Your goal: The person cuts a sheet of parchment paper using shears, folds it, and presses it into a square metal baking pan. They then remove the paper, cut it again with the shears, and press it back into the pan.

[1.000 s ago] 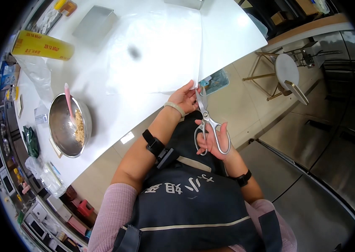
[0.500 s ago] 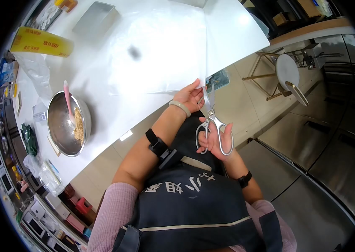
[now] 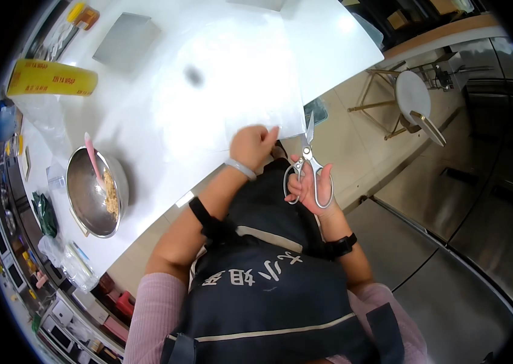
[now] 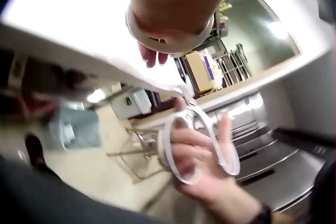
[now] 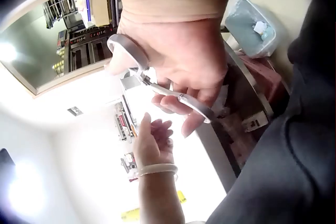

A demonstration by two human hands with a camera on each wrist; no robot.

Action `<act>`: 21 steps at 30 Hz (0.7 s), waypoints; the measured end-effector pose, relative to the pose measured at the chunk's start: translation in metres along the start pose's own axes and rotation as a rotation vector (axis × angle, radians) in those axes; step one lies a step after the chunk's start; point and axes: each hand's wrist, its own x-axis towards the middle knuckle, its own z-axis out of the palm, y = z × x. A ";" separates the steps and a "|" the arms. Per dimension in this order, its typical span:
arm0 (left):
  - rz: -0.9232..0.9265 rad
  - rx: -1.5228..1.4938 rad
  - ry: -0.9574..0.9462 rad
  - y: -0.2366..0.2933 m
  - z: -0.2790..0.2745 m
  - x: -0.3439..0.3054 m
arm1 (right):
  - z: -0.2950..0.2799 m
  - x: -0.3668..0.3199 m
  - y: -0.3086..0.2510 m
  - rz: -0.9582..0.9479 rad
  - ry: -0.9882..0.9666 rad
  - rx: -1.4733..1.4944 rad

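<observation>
A thin white sheet (image 3: 226, 91), glossy in the light, lies on the white table with its near right corner close to the table edge. My left hand (image 3: 250, 147), a pale bangle at its wrist, is over the sheet's near edge with the thumb out. In the right wrist view the left hand's fingers (image 5: 164, 129) are loosely bent. My right hand (image 3: 312, 189) grips silver kitchen scissors (image 3: 308, 153), thumb and fingers through the two loops. The scissors' blades point away from me, right at the sheet's right corner. Most of the left fingers are hidden in the head view.
To the left stands a steel bowl (image 3: 80, 182) with a crumbly mixture and a pink spatula (image 3: 93, 158). Farther back are a yellow wrap box (image 3: 53, 79) and a grey metal tin (image 3: 124, 39). A stool (image 3: 413, 97) stands beyond the table's right edge.
My left hand has moved left from the corner by the blades and turned back-up over the sheet. The scissors have shifted slightly up and their blades look closer together.
</observation>
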 end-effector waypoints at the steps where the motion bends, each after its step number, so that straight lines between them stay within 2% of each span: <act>1: 0.235 0.154 0.088 -0.002 -0.008 0.012 | -0.005 0.000 0.001 -0.010 0.003 -0.048; 2: 0.473 0.305 0.180 -0.002 -0.015 0.025 | -0.010 0.002 0.001 -0.017 0.006 -0.046; 3: 0.480 0.305 0.177 -0.006 -0.015 0.038 | -0.014 0.004 0.000 -0.003 -0.002 -0.019; 5: 0.675 0.674 0.233 -0.017 -0.008 0.057 | -0.015 0.006 -0.005 0.025 -0.008 -0.013; 6: 0.679 0.674 0.230 -0.019 -0.007 0.061 | -0.016 0.007 -0.006 0.021 -0.007 -0.010; 8: 0.526 0.802 0.041 -0.024 -0.003 0.069 | -0.019 0.012 -0.010 0.081 0.012 0.015; 14: 0.503 0.846 0.064 -0.020 0.001 0.069 | -0.031 0.016 -0.012 0.026 -0.043 0.048; 17: 0.496 0.855 0.046 -0.017 0.000 0.068 | -0.038 0.013 -0.015 0.074 -0.120 0.165; 21: 0.475 0.854 0.029 -0.014 -0.001 0.068 | -0.030 0.015 -0.016 0.095 -0.093 0.164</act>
